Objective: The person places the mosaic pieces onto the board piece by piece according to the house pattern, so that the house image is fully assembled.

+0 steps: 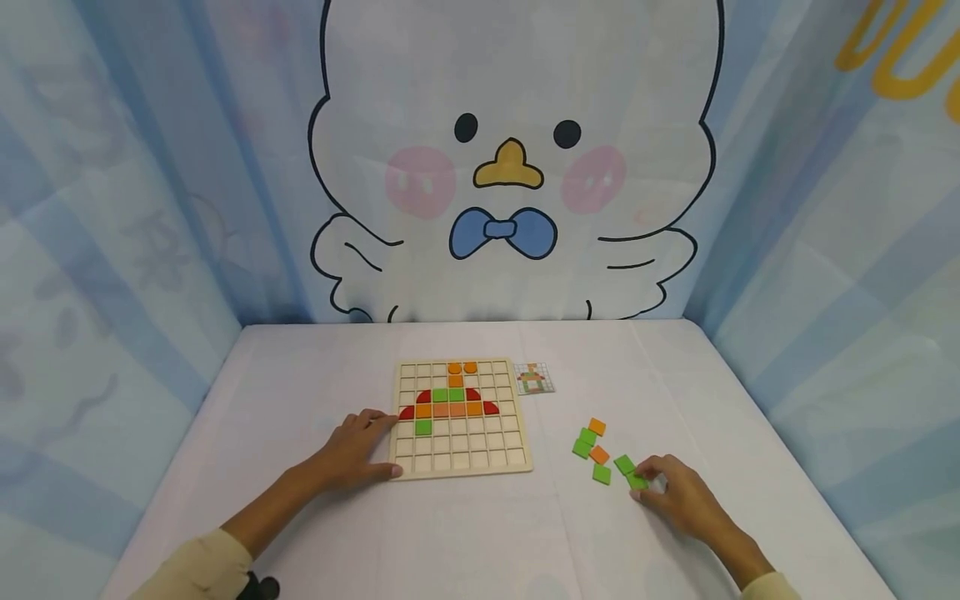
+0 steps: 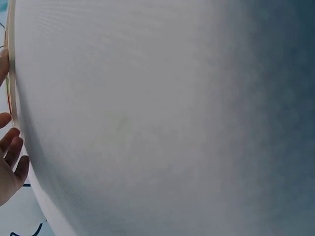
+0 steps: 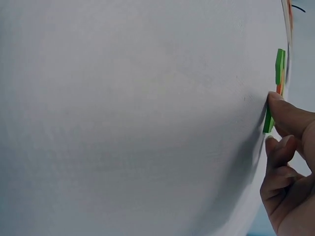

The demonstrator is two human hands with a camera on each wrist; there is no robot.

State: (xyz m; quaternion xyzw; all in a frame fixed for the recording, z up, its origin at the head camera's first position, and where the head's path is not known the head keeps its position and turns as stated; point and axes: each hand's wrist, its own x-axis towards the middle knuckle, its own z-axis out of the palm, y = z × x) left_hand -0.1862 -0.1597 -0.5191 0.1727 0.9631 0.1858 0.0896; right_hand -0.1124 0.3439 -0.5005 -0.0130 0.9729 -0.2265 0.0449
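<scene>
A wooden grid board (image 1: 465,462) lies on the table, with orange, green, red and salmon tiles set in its upper and middle squares. My left hand (image 1: 356,450) touches the board's left edge, thumb near the lower corner and fingertips higher up; in the left wrist view its fingers (image 2: 14,150) show beside the rim. Over on the right, my right hand (image 1: 678,492) pinches a green square tile (image 1: 637,482) between thumb and index finger. That green tile (image 3: 268,120) also appears in the right wrist view. Another green tile (image 1: 624,464) lies right beside it.
More loose square tiles lie between board and right hand: an orange tile (image 1: 597,426), a green tile (image 1: 602,474) and several others. A small pattern card (image 1: 535,378) sits against the board's upper right side. Printed cloth (image 1: 510,292) hangs behind the white table (image 1: 480,542).
</scene>
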